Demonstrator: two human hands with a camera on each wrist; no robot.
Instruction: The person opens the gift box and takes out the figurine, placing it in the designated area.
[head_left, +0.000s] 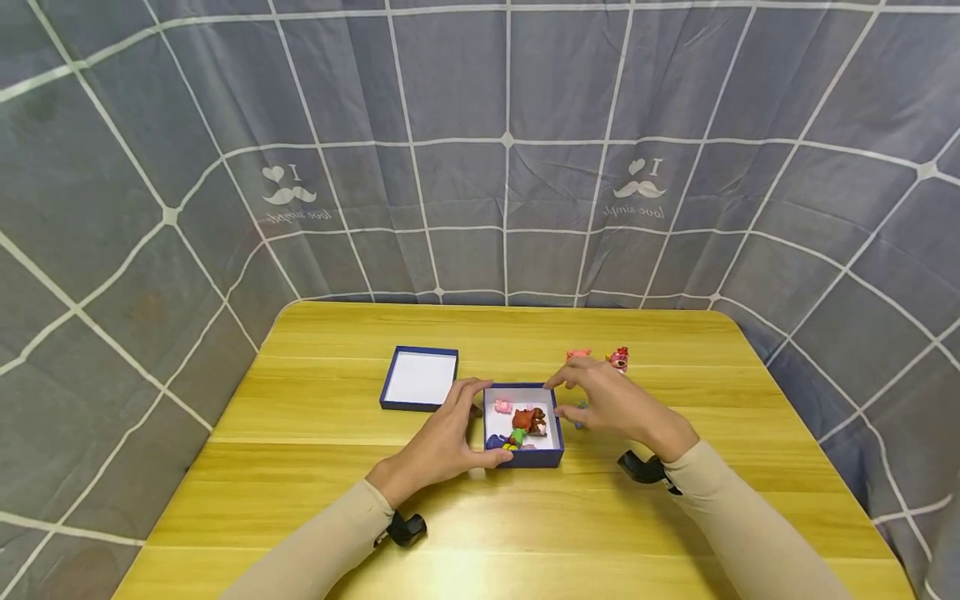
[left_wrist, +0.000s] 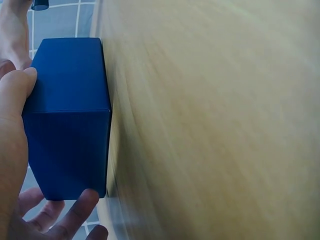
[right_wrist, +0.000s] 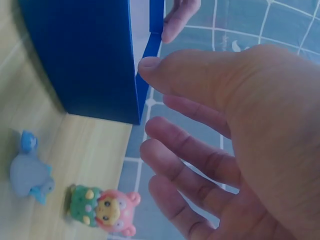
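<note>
A dark blue box (head_left: pixel 536 459) with a white inside stands on the table in front of me, its top uncovered. Inside lie several small toy figures, among them a pink one (head_left: pixel 503 407), a brown one (head_left: pixel 523 419) and a blue one (head_left: pixel 495 442). My left hand (head_left: pixel 442 446) holds the box's left side, thumb at the near corner and fingers towards the far one. At the right side, my right hand (head_left: pixel 615 404) has its thumb and forefinger by the rim. The right wrist view shows its other fingers loosely bent with nothing in them.
A shallow blue-rimmed lid (head_left: pixel 422 377) lies left of the box, white inside up. Beyond my right hand are a pink figure (head_left: pixel 577 354) and a red-and-pink figure (head_left: pixel 618 359). A blue-grey figure (right_wrist: pixel 31 172) lies near the box's right side. A grey checked curtain (head_left: pixel 465 192) surrounds the table.
</note>
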